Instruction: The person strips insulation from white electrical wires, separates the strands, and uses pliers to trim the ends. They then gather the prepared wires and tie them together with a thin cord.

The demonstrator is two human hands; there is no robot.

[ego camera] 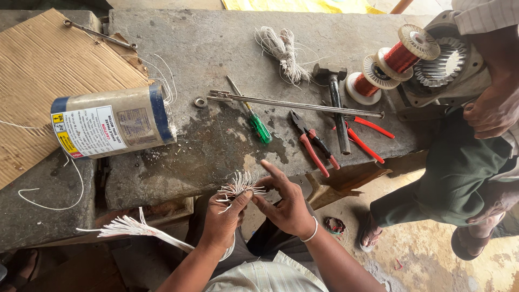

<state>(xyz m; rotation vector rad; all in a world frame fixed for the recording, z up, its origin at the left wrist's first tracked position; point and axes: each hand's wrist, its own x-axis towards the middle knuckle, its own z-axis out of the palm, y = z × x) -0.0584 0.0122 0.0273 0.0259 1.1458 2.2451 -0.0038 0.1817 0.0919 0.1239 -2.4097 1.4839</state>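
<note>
Two hands at bench edge: left hand clenched round bundle of thin white sleeving strips; right hand half-open, fingertips picking at strip ends; green-handled screwdriver beyond.

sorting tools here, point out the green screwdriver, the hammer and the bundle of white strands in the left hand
green screwdriver (260, 128), head view, green handle
hammer (330, 71), head view, metal head
bundle of white strands (240, 186), head view, fanned ends above left hand (221, 219)

Soft, even daylight; faint shadows below the hands, sharp focus throughout, slight wide-angle stretching toward the frame edges.
</note>
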